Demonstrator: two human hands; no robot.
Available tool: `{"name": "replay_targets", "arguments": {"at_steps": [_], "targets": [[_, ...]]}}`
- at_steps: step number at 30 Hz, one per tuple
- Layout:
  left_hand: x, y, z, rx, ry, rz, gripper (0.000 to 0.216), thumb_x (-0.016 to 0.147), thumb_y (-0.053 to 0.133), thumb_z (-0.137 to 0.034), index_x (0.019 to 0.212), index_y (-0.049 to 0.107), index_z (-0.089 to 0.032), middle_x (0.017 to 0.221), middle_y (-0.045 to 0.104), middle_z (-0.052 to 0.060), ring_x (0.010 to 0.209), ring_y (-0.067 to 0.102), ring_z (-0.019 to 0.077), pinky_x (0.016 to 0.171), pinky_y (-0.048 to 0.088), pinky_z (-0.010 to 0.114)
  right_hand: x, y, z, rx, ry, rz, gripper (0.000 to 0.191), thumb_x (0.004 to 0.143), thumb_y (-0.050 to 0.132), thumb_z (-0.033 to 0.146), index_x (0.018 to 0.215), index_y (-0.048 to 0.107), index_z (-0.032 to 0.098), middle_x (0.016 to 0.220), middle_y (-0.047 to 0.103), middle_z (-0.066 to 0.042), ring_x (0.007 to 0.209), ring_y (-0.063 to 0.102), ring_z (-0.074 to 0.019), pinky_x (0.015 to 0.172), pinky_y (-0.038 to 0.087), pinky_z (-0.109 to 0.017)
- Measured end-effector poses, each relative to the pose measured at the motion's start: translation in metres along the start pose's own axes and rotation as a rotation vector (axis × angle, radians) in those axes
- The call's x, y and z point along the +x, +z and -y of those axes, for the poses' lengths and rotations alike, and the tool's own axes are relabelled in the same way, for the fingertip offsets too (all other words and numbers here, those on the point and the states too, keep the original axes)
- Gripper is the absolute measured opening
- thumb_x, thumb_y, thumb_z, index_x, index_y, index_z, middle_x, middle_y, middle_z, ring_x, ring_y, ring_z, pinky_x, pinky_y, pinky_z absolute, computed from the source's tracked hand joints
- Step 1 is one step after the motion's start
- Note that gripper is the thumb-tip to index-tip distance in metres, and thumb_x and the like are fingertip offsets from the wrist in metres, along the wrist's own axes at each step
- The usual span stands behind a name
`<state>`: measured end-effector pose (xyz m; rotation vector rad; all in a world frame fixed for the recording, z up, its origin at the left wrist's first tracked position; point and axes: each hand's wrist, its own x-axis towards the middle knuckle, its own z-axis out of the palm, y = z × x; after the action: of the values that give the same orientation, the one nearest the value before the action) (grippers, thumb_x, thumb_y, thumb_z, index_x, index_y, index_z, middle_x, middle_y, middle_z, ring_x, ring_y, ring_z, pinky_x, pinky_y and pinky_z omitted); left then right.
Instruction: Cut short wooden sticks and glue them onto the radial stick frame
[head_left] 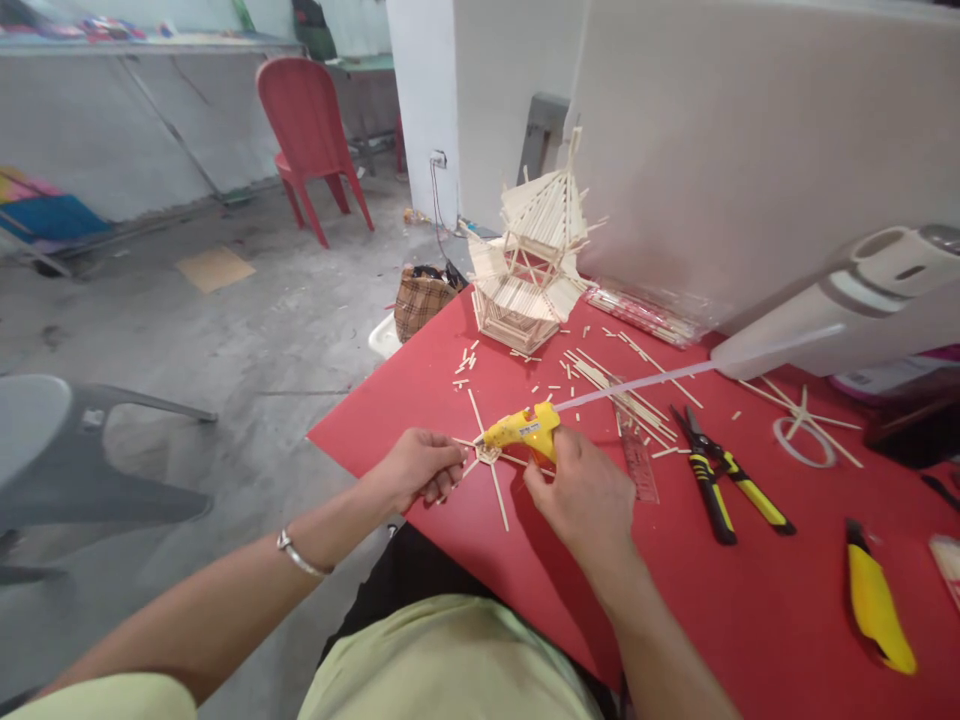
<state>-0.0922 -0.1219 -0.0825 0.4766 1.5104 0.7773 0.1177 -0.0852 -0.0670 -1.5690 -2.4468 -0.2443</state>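
A yellow glue gun (pixel 523 428) is gripped in my right hand (pixel 589 490), with a long translucent glue stick (pixel 637 383) sticking out of its back. Its nozzle points left and meets the middle of a star-shaped frame of thin wooden sticks (pixel 491 455). On the frame's left side my left hand (pixel 427 465) pinches one of the stick arms between thumb and fingers. Small sticks form a ring around the frame's centre; the nozzle partly hides it. Behind stands a tiered wooden-stick pagoda model (pixel 536 260).
On the red table (pixel 555 590) lie yellow-black cutters (pixel 720 470), loose sticks (pixel 622 390), a clear ruler (pixel 637 460), a tape ring (pixel 804 440), another stick star (pixel 799 415) and a yellow-handled tool (pixel 874 600). A white bottle (pixel 832 300) leans at right. A red chair (pixel 311 130) stands behind.
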Motion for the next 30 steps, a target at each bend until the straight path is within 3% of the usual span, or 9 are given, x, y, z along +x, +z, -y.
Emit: {"name": "replay_targets", "arguments": {"at_steps": [13,30], "targets": [[0.004,-0.002,0.003,0.051,-0.013,0.029,0.021,0.071,0.069,-0.028,0.060,0.060,-0.014,0.041,0.056,-0.001,0.029,0.046,0.0093,0.029,0.034,0.020,0.020,-0.012,0.002,-0.076,-0.174,-0.047,0.014,0.086,0.056,0.031,0.094,0.056,0.019,0.078,0.061,-0.002,0.070,0.056,-0.0178,0.060,0.027,-0.030],[0.011,-0.005,0.007,0.014,0.005,0.027,0.025,0.064,0.075,-0.035,0.069,0.065,-0.013,0.051,0.061,-0.001,0.032,0.045,0.0073,0.029,0.031,0.020,0.020,-0.014,0.000,-0.059,-0.145,-0.027,0.012,0.084,0.056,0.031,0.089,0.056,0.019,0.076,0.062,-0.003,0.070,0.056,-0.0172,0.059,0.025,-0.030]]}}
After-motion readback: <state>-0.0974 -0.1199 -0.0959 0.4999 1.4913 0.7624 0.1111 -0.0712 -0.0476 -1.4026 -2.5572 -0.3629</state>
